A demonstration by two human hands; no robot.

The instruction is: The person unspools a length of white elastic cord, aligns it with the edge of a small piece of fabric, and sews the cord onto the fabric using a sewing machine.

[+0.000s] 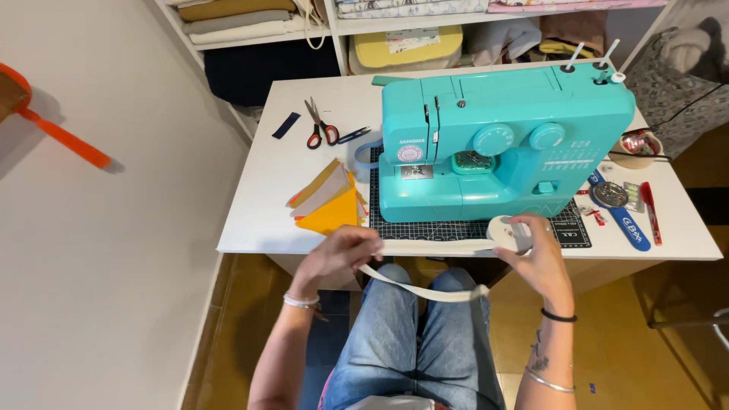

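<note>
Blue jeans [395, 342] on the seated person's legs fill the bottom of the view, and just above them a strip of cream tape [425, 247] is stretched between the two hands. One end of the tape is pinched in the closed fingers of the left hand [342, 254], which is held at the front edge of the white surface [258, 220]. From there a loose tail of the same tape sags in a curve over the lap towards the right side. A small roll of tape [507, 230] is gripped by the right hand [539, 262], fingers curled about it, just in front of the surface edge. The hands are held well apart, with the tape taut between them. Behind the tape, a turquoise sewing machine [501, 137] is set on a dark gridded cutting mat [425, 228]. Left of the machine a fan of yellow and tan fabric triangles [328, 201] is laid, and farther back red-handled scissors [320, 125] are seen. Right of the machine lie a blue tool [630, 228], a small round tin [610, 193] and a bowl [638, 148]. Folded fabrics are stacked on shelves [250, 23] at the back.
</note>
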